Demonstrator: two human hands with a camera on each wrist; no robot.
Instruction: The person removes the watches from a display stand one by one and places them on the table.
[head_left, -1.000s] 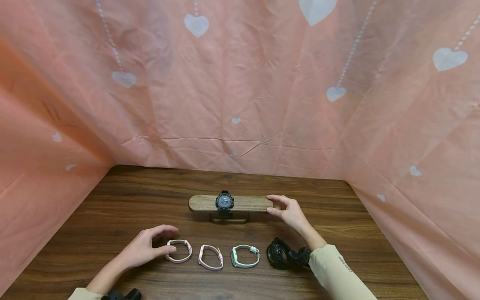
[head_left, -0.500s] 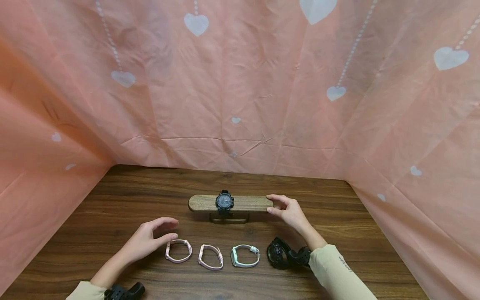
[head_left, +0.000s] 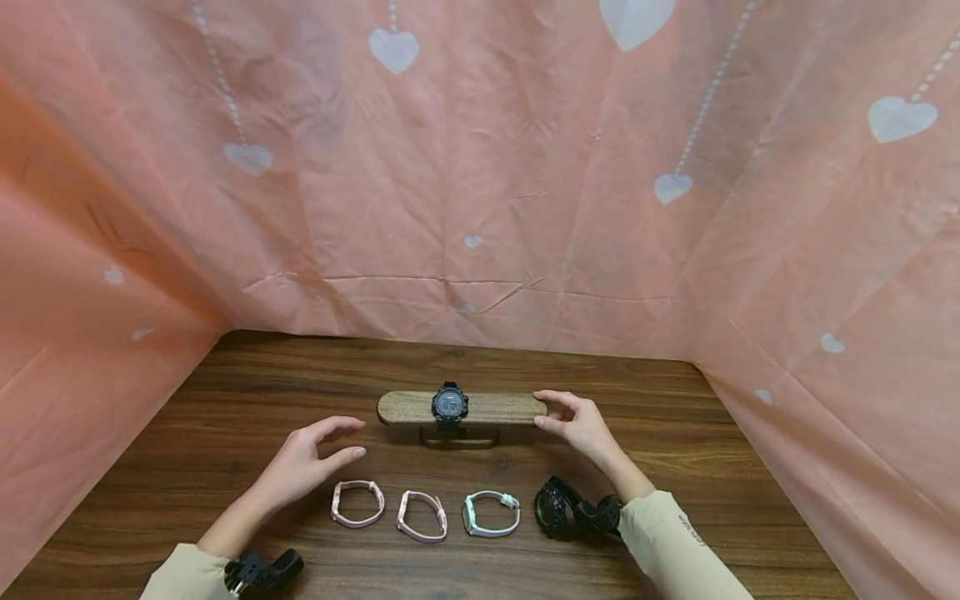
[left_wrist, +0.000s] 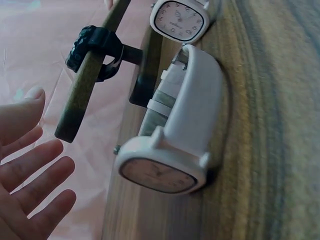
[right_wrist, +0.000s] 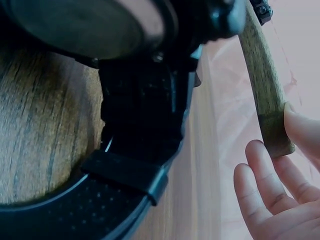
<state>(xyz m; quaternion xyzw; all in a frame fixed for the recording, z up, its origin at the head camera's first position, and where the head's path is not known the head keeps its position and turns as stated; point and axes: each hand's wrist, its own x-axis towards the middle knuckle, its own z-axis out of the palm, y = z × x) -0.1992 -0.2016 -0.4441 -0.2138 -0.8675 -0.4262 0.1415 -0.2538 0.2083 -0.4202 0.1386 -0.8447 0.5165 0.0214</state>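
A wooden watch stand [head_left: 502, 408] bears a black digital watch [head_left: 450, 404] strapped around its bar, left of the middle. My right hand [head_left: 587, 429] pinches the bar's right end between thumb and fingers. Off the bar's left end hovers my left hand [head_left: 300, 467], fingers spread loosely and holding nothing; a small gap parts it from the wood. In front of the stand, two pale pink watches [head_left: 358, 523] and a mint green watch [head_left: 491, 532] lie in a row, buckled into loops. Up close in the left wrist view, the nearest pale watch [left_wrist: 192, 110] shows its dial.
A second black watch [head_left: 551, 510] lies at the row's right end, beneath my right forearm and next to the black wrist camera [head_left: 600, 515]. The brown wooden table [head_left: 300, 367] ends at a pink curtain [head_left: 465, 167] with white hearts on the back and both sides.
My left hand has left the leftmost pink watch and moved forward and slightly right, up to near the stand's left end. The right hand stays on the bar.
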